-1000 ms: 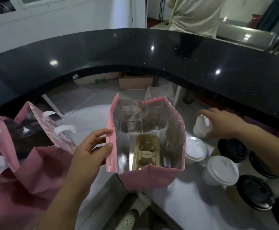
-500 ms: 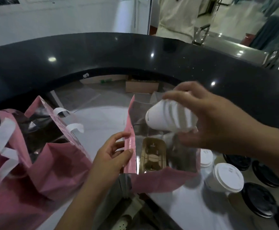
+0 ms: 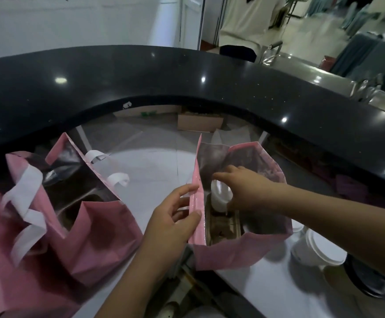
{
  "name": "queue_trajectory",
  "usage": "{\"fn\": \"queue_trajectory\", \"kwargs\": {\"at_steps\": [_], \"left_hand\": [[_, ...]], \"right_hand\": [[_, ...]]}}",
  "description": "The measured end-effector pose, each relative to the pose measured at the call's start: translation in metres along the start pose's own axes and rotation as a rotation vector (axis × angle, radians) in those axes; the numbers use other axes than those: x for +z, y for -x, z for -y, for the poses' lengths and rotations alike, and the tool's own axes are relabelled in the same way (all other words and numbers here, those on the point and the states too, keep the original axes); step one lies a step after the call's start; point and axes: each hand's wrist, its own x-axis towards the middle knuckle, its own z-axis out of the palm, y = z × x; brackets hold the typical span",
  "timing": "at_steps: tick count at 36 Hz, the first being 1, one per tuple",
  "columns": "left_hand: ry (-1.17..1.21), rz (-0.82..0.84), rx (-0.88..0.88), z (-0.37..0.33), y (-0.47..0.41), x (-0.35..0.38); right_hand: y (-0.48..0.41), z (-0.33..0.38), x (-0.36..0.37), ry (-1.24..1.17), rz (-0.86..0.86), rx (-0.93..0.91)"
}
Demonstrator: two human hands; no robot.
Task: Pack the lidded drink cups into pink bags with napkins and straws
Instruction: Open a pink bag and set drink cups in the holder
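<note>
A pink foil-lined bag [image 3: 230,253] stands open on the counter in front of me. My left hand [image 3: 173,216] pinches its left wall near the rim. My right hand [image 3: 244,189] is inside the bag, gripping a white lidded cup [image 3: 220,196] over the brown cup carrier [image 3: 223,226] at the bag's bottom. Another white lidded cup [image 3: 319,249] stands just right of the bag, partly hidden by my right forearm.
A second pink bag [image 3: 90,226] with white handles lies open to the left. Dark-lidded cups [image 3: 365,281] sit at the right edge. A curved black counter ledge [image 3: 187,72] runs behind the bags. A person in a light top stands beyond it.
My right hand has brought the white cup from above the bag down into it, over the carrier. The left hand keeps hold of the bag wall.
</note>
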Motion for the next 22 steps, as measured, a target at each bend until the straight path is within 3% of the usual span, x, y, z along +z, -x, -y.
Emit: {"fn": "queue_trajectory", "kwargs": {"at_steps": [13,22], "left_hand": [[-0.016,0.085,0.011,0.006,-0.008,-0.015],[-0.062,0.108,0.022,0.007,-0.012,-0.016]], "right_hand": [[-0.017,-0.005,0.007,-0.048,0.086,0.064],[-0.021,-0.009,-0.003,-0.054,0.136,-0.007]]}}
